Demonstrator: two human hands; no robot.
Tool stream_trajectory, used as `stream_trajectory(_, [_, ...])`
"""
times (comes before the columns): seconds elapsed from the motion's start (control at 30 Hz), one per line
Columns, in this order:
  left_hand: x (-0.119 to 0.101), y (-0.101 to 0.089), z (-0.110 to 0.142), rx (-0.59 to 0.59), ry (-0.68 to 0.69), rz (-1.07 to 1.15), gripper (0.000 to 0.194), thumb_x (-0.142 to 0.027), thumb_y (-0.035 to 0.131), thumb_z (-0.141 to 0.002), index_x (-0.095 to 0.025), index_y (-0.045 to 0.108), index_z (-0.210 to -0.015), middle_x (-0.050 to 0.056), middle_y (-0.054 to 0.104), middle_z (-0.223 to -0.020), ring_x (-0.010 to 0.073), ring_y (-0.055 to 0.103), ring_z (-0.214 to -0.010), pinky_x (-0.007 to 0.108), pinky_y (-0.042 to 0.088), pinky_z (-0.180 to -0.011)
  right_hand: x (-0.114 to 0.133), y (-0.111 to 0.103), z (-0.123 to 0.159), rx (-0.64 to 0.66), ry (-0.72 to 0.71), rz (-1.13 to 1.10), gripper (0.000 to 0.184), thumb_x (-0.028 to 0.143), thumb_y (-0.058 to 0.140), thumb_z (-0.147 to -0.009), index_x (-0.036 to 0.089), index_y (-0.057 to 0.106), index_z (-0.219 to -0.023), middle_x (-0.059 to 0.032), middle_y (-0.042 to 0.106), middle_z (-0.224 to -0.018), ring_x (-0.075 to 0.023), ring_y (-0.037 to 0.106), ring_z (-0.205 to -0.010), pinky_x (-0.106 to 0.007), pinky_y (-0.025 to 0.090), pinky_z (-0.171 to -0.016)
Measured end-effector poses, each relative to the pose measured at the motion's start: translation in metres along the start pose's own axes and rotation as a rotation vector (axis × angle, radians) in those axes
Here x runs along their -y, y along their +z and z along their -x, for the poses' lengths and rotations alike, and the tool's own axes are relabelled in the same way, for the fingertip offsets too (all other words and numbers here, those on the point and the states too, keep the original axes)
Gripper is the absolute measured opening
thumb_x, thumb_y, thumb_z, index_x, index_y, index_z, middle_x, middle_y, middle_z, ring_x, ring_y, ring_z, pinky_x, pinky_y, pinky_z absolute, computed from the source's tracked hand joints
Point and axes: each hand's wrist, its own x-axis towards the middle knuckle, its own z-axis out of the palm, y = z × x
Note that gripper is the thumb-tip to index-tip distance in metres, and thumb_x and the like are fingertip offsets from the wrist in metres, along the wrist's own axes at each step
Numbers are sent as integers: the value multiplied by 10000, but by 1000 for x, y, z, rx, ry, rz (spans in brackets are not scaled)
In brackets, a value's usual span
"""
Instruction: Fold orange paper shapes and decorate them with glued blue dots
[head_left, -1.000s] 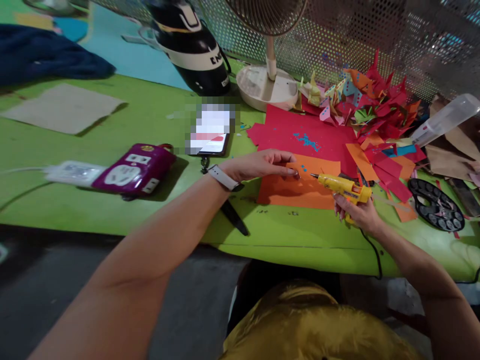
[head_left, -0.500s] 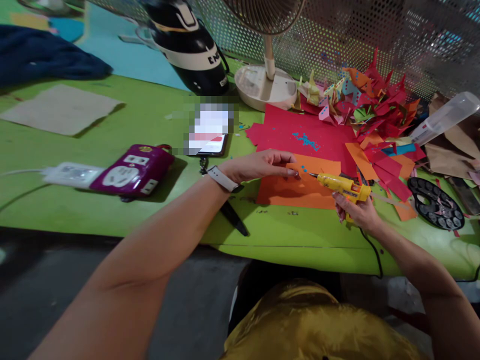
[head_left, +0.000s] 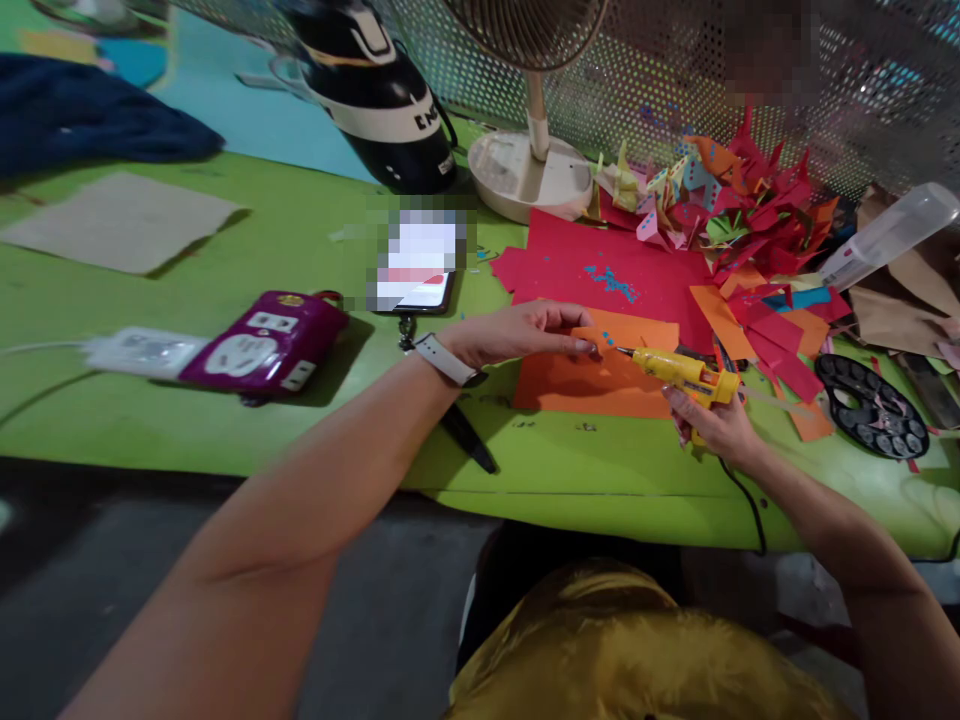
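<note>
Yellow glue gun sits in the right hand, fingers wrapped round its handle, over the right part of the orange paper. Its nozzle points left, just beside the fingertips of the left hand, whose thumb and index curl close together; whether they pinch anything cannot be told. If the nozzle is hot, a slip could burn them; the cord, snagging at the table's near edge, could cause one.
</note>
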Motion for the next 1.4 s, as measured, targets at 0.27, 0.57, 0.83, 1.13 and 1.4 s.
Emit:
stream_trajectory(0.27, [0,0,0,15,14,3,176,-284,698,-793,-174,667,-926,60,719,-990,162,634,-922,302,477,-893,2,0,0,-1,-5,2,500,690,676,-719,221,512,-657,59,489,-464,-80,456,-372,-229,470,-360])
stream_trajectory(0.57, [0,-1,0,3,15,20,167,-267,702,-795,-165,671,-923,64,724,-993,168,649,-945,306,472,-892,-1,-2,0,-13,-76,188,442,650,617,-790,226,531,-698,22,520,-530,-118,476,-423,-283,445,-412])
stream_trajectory(0.83, [4,-4,-2,25,-48,87,134,-234,725,-783,-169,670,-888,58,741,-966,183,677,-980,305,488,-900,14,-29,9,-287,-515,1022,336,544,558,-871,216,575,-805,-64,626,-722,-182,571,-616,-301,395,-573])
stream_trajectory(1.13, [10,-4,-3,-3,-52,95,245,-325,785,-733,-186,687,-909,42,740,-1010,171,686,-964,305,530,-906,-12,-122,50,-613,-166,1201,354,430,659,-781,186,577,-1024,-167,666,-1014,-283,630,-868,-362,447,-707])
stream_trajectory(1.4, [7,-3,-3,-59,-70,49,255,-340,778,-736,-190,706,-929,50,746,-985,166,685,-918,263,545,-821,-50,-186,110,-832,319,1140,458,356,663,-752,208,563,-1174,-196,652,-1129,-319,610,-1001,-386,430,-790])
